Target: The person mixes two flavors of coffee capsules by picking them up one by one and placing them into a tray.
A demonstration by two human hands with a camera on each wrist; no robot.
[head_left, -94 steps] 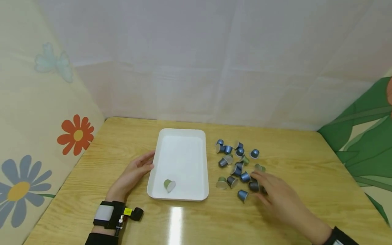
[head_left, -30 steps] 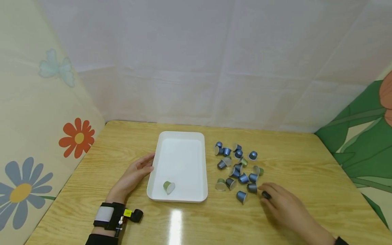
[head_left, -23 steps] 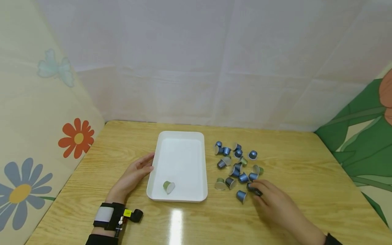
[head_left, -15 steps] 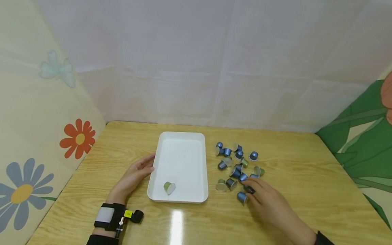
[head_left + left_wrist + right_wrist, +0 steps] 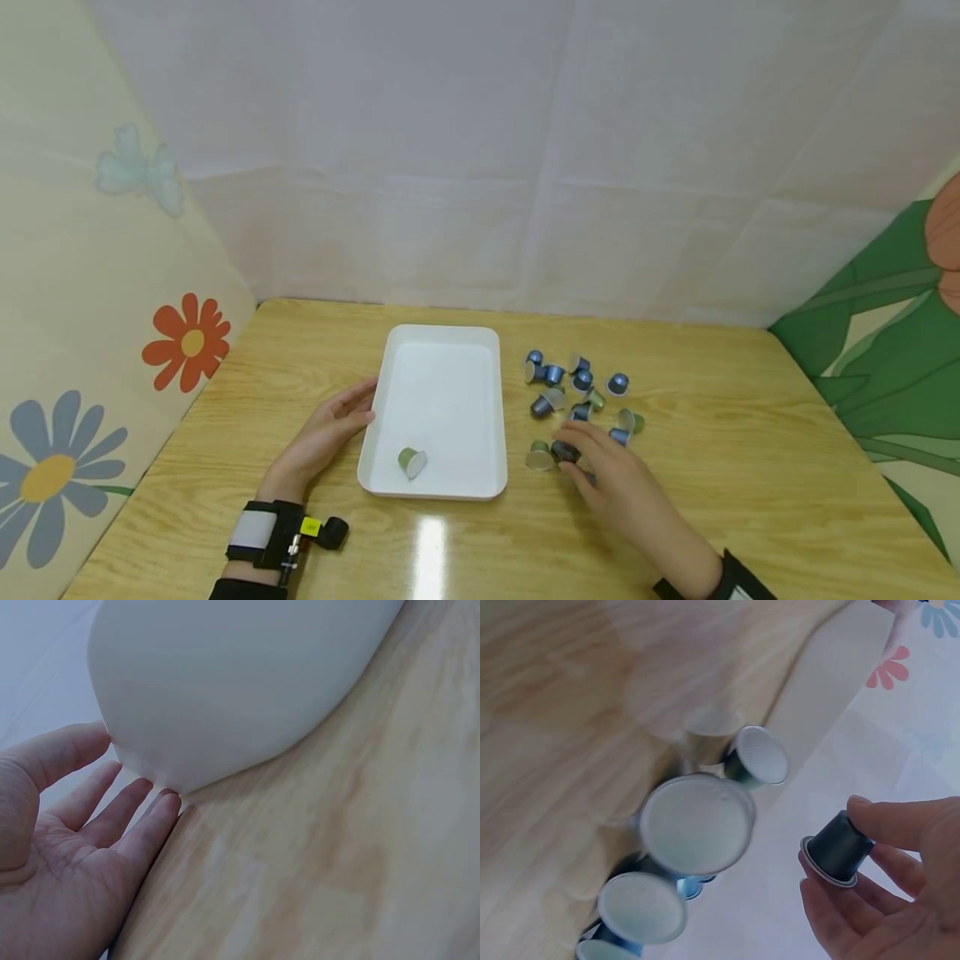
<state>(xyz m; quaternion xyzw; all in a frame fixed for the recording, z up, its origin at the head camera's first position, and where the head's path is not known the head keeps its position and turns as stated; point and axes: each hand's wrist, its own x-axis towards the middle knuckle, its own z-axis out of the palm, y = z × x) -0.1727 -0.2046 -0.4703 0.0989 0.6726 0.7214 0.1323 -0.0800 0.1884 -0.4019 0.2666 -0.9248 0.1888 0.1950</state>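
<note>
In the head view my right hand (image 5: 622, 492) is over the near side of a loose group of coffee capsules, pinching one dark capsule (image 5: 841, 847) between thumb and fingers, plain in the right wrist view. Its fingertips are beside a green capsule (image 5: 540, 455) with a pale lid. My left hand (image 5: 322, 433) touches the left side of a white tray (image 5: 498, 408); in the left wrist view its loosely bent fingers (image 5: 154, 825) meet the tray's edge. One green capsule (image 5: 412, 462) lies on its side near the tray's front. Part of the group is hidden under my right hand.
Several blue, dark and green capsules lie right of the tray, among them a blue one (image 5: 618, 383) at the far right and a green one (image 5: 637, 422). The wooden table (image 5: 750, 467) ends at a pale cloth backdrop (image 5: 465, 167).
My right hand has moved left across the group, from its right edge towards the tray, carrying the dark capsule. The left hand, the tray and the green capsule in it stay where they were.
</note>
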